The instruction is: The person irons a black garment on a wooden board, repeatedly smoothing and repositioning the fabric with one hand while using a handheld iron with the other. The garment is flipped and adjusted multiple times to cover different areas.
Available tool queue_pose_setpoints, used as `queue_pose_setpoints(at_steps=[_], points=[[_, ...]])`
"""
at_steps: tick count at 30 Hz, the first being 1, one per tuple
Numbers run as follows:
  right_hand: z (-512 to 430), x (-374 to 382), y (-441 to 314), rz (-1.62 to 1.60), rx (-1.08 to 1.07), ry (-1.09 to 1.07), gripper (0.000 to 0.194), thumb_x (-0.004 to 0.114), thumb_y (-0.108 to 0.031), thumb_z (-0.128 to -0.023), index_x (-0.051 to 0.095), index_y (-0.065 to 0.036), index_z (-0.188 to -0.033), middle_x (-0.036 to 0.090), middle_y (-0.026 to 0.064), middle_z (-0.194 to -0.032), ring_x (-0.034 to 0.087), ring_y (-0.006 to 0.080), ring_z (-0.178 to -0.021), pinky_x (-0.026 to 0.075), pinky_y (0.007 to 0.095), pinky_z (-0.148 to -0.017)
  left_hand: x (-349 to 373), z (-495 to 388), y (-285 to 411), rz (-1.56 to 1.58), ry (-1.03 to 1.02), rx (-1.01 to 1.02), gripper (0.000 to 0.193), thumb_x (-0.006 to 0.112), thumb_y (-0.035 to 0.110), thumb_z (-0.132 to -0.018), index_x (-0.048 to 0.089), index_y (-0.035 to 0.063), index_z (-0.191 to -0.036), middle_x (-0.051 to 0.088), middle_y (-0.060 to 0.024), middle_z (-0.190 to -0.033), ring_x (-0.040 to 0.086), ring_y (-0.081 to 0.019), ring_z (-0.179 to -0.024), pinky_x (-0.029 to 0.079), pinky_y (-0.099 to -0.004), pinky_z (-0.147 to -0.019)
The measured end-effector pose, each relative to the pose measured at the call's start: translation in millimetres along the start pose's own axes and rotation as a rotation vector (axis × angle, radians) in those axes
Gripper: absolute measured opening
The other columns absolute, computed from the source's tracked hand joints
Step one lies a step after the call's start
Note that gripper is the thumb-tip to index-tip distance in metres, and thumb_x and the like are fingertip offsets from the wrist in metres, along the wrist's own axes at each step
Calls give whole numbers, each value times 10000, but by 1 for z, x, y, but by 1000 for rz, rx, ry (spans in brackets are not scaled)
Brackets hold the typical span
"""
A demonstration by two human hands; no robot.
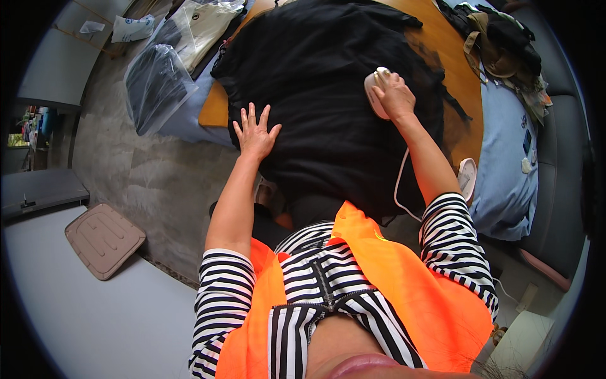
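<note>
Black fabric, seemingly a garment (326,109), is spread over an orange-brown board (466,113) and hangs down toward my lap. My left hand (256,133) lies flat on its left part, fingers spread and holding nothing. Farther right, my right hand (395,94) grips a small white handheld iron (374,97), which rests on the black fabric. The iron's underside is hidden. A white cord (399,184) runs down from near my right wrist. Beside my right forearm, a white and pink stand or tray (467,179) sits at the board's edge.
Clear plastic bags with folded clothes (158,90) lie at the upper left. Dark and tan clothes (504,45) are heaped at the upper right on blue cloth (504,189), near small items. A dark grey sofa (558,189) borders the right. A brown plastic lid (105,240) lies lower left.
</note>
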State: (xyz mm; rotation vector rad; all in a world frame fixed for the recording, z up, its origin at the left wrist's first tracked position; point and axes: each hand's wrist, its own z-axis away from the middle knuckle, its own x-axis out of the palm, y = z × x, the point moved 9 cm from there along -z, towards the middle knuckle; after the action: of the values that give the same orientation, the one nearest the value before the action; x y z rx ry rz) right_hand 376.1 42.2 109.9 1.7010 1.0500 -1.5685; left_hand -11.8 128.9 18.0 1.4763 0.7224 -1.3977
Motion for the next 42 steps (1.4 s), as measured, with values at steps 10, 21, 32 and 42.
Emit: queue_pose_setpoints(at_steps=[10, 21, 32, 42], points=[[46, -10, 122, 28, 252, -52, 613, 687, -525, -880, 580, -25, -1219, 657, 195, -1224, 674, 354, -1097, 554, 440, -899, 4, 14, 5, -7, 39, 52, 714, 573, 572, -965, 330, 315, -1585, 146, -143, -1695, 123, -384, -1558, 120, -639, -1214], [93, -21, 169, 77, 299, -81, 624, 691, -536, -893, 507, -27, -1203, 665, 221, -1194, 683, 380, -1074, 559, 472, -892, 4, 31, 11, 16, 33, 29, 730, 584, 576, -954, 338, 300, -1584, 145, -153, -1694, 120, -389, -1558, 109, -642, -1215], [121, -72, 175, 100, 237, -61, 586, 747, -481, -862, 537, -13, -1146, 678, 245, -1118, 678, 426, -1015, 555, 493, -859, -28, 46, 46, -42, 172, 113, 657, 701, 447, -898, 501, 195, -1471, 285, -196, -1628, 215, -415, -1521, 134, -651, -1200], [66, -110, 34, -36, -197, 126, 456, 693, -437, -905, 633, -129, -1236, 603, 90, -1116, 636, 294, -1055, 554, 415, -840, 19, 114, 204, 85, -185, 652, 764, 742, 444, -860, 441, 248, -1534, 238, -133, -1669, 160, -387, -1549, 148, -608, -1226]])
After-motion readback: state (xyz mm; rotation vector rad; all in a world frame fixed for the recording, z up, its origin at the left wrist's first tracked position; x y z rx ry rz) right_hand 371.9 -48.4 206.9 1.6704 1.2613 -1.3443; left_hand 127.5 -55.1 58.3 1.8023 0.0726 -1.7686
